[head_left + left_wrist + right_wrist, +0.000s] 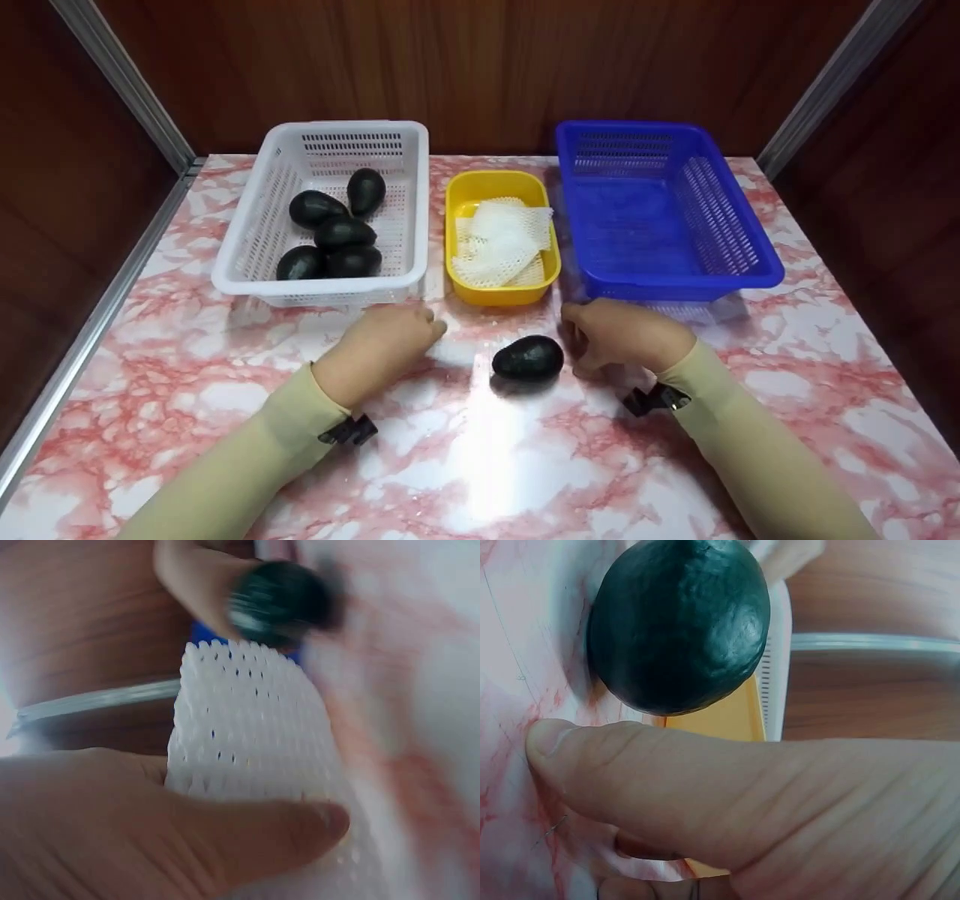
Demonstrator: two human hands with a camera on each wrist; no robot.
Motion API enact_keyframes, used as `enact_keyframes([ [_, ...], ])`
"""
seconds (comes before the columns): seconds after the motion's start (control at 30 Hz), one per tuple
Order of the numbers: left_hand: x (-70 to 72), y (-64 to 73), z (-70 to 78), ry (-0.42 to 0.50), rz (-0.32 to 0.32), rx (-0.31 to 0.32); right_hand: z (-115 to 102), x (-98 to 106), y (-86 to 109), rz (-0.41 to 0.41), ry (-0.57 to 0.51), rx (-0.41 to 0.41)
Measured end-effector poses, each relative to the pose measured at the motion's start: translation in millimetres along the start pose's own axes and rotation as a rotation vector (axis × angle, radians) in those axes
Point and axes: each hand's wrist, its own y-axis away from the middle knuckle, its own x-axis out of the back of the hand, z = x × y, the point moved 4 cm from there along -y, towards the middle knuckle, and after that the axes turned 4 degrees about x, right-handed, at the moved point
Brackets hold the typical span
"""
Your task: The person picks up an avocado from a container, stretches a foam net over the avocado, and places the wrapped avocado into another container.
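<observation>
In the left wrist view, a white foam net sleeve point(251, 720) is held under the thumb of my left hand point(382, 349). From the head view I cannot make out the sleeve at that hand, which is low over the table before the white basket. A dark green avocado point(529, 358) lies on its side on the table between both hands. Beside its right end is my right hand point(619, 335), thumb and fingers parted with a small gap to the fruit. The right wrist view shows the avocado point(679, 626) beyond the extended thumb, ungripped.
Several avocados point(345, 234) lie in the white basket point(322, 286) at back left. More white foam nets point(502, 240) fill the yellow tub point(504, 296) in the middle. A blue basket point(675, 281) stands at back right. Wooden walls point(487, 75) enclose the marbled table point(420, 480).
</observation>
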Motion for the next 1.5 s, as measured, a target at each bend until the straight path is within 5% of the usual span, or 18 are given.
enact_keyframes([
  [0.17,-7.9,7.3,6.9,0.032,-0.048,-0.008,0.1,0.9,1.1,-0.005,-0.003,-0.003],
  [0.4,4.9,10.0,14.7,0.119,-0.129,0.104,2.7,3.1,2.7,0.001,-0.019,-0.016],
  [0.6,-2.7,1.1,15.2,0.135,-0.085,-0.004,4.1,0.1,3.8,-0.004,-0.015,-0.028],
  [0.8,-12.2,-2.9,8.9,0.265,-0.147,-0.074,4.3,1.4,3.2,-0.004,-0.024,-0.031],
  [1.03,-11.0,-2.2,6.2,0.239,-0.113,-0.113,3.1,2.9,-0.3,-0.004,-0.015,-0.025],
  [1.17,-11.2,-6.1,4.5,0.282,-0.086,-0.072,2.3,1.6,-1.5,-0.018,-0.01,-0.042],
  [1.37,-10.7,-11.6,-0.7,0.494,0.005,0.123,0.9,-0.7,-1.7,-0.026,-0.013,-0.038],
  [1.5,-13.0,-12.3,-1.4,0.447,0.041,0.13,0.9,-0.6,-1.5,-0.017,-0.012,-0.039],
])
